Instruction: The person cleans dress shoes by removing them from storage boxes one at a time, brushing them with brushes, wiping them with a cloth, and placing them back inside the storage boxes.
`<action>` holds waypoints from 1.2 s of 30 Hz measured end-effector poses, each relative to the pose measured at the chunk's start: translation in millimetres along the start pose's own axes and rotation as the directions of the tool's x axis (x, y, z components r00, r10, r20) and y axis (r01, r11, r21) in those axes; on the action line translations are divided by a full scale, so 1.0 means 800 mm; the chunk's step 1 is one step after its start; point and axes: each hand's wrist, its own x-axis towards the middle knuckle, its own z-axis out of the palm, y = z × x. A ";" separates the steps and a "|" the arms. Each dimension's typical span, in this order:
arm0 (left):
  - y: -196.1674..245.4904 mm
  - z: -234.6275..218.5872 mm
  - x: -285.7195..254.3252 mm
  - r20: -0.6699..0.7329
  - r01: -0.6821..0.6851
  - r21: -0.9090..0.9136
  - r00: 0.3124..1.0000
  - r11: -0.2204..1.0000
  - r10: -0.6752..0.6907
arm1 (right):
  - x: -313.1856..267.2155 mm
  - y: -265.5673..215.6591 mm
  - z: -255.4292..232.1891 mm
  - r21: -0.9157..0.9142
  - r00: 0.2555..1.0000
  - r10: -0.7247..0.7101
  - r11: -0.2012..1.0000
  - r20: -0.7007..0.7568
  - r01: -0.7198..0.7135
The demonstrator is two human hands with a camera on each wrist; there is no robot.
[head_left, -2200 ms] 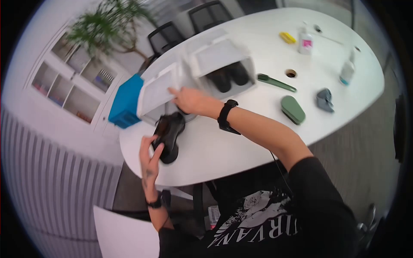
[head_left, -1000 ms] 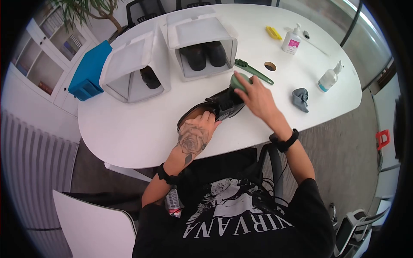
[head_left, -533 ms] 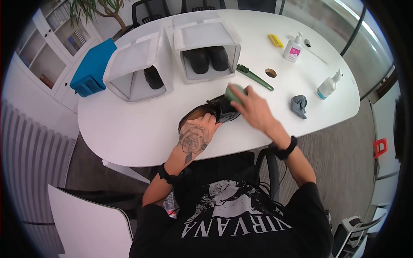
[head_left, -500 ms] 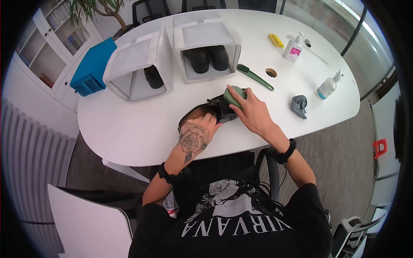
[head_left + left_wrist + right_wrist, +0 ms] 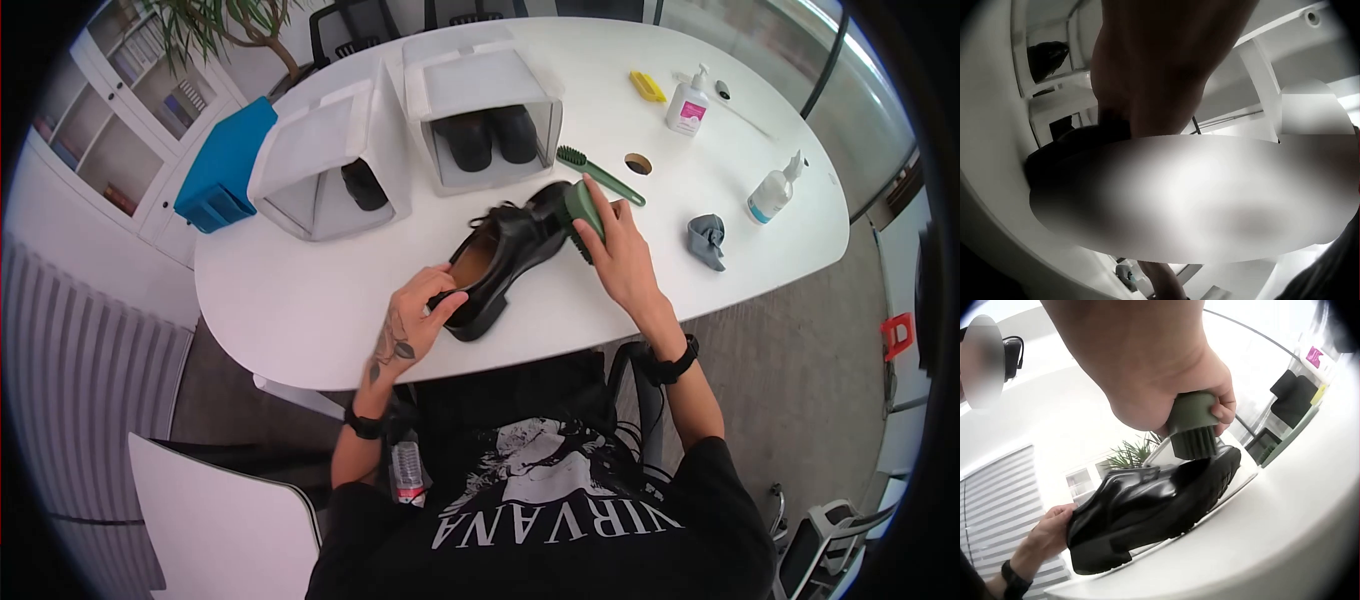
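A black lace-up shoe (image 5: 510, 245) is tilted on its side above the white table, its brown inside facing the left hand. The left hand (image 5: 412, 315) grips it at the heel, thumb on one side and fingers at the opening. The right hand (image 5: 625, 260) pinches a green brush (image 5: 584, 215) at the toe. In the right wrist view the bristles of the brush (image 5: 1195, 442) point down at the toe of the shoe (image 5: 1147, 500); whether they touch is hard to tell. Most of the left wrist view is blurred.
Two white boxes (image 5: 335, 150) (image 5: 485, 85) with dark shoes stand behind, beside a blue box (image 5: 226, 165). To the right lie a long green brush (image 5: 603, 177), a grey cloth (image 5: 706, 242) and a yellow object (image 5: 647, 86), near two pump bottles (image 5: 687, 105) (image 5: 773, 193).
The left hand has moved from inside the shoe to its heel, and the shoe has turned onto its side. The right hand has shifted right with the brush, which is now tilted.
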 end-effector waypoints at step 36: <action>-0.099 0.037 -0.057 -0.112 0.268 -0.459 0.928 0.847 -0.354 | 0.011 -0.151 0.083 -0.071 0.687 -0.622 0.720 0.375 0.690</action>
